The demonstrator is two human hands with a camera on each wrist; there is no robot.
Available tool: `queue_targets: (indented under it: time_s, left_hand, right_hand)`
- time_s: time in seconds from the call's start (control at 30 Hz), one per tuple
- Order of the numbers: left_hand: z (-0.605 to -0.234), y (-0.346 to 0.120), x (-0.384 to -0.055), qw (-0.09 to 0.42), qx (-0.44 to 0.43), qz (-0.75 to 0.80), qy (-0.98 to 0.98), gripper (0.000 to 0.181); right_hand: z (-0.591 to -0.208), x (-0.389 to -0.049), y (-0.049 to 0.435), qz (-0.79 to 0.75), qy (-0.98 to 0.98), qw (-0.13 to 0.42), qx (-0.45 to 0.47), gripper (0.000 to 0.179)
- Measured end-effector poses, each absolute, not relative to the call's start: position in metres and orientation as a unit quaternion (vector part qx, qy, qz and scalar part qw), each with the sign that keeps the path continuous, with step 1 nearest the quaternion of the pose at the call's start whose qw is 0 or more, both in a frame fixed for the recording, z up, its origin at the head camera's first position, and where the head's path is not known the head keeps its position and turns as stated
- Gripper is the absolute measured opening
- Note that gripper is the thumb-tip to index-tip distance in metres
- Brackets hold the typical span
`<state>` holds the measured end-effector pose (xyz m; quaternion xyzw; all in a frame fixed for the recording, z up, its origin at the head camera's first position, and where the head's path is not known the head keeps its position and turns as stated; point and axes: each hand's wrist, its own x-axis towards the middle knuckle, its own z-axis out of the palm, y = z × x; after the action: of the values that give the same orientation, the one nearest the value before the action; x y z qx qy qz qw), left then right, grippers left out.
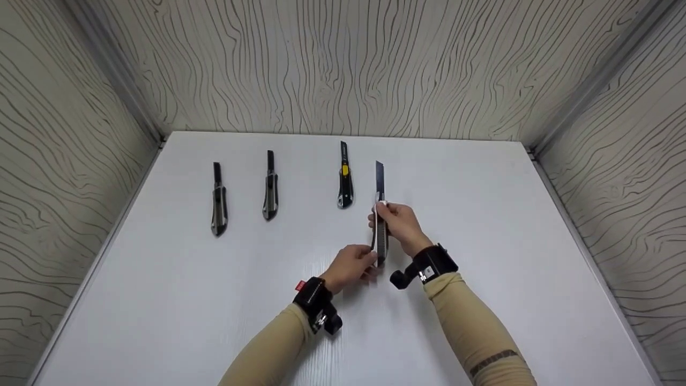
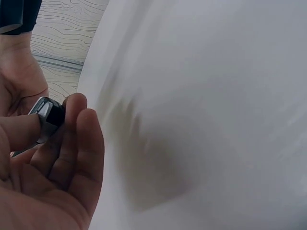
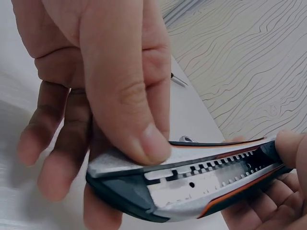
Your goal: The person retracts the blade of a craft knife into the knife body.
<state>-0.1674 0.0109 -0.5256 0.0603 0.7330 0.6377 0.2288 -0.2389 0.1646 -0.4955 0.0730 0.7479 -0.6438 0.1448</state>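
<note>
Pinching the rear end cap [image 3: 127, 194] of a utility knife [image 1: 381, 236] between thumb and fingers of the left hand [image 1: 351, 265], nearest the body. Gripping the same knife farther forward with the right hand [image 1: 404, 228], laying the thumb along the front of the casing; thus clamping both hands on one thing. Holding the knife seemingly above the white table [image 1: 289, 316]. Showing, in the right wrist view, a toothed track [image 3: 216, 179] along the casing. Pointing the bared blade [image 1: 380, 179] away from the body, past the right thumb. Probably steadying the knife for handling its slide; cannot tell whether pressing it. Calling, in judgement, for a firm tail pinch, straight pressure along the track and fingertips behind the blade's root; risking a cut if slipping forward. Noting, beyond and to the left, a leftmost knife [image 1: 219, 209], a second knife [image 1: 270, 193] and, just beside the work, a black-and-yellow knife [image 1: 346, 187]. Noting, farthest, a wood-grain wall [image 1: 321, 64].
</note>
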Motion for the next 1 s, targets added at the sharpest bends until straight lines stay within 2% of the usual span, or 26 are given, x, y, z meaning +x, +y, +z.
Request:
queue_targets:
  time_s: [1.0]
  left_hand:
    - [-0.5289,0.01,-0.1699,0.212,0.057,0.618,0.754,0.024]
  right_hand:
    - [-0.4932,-0.2373,0.1609,-0.676,0.719,0.152,0.054,0.036]
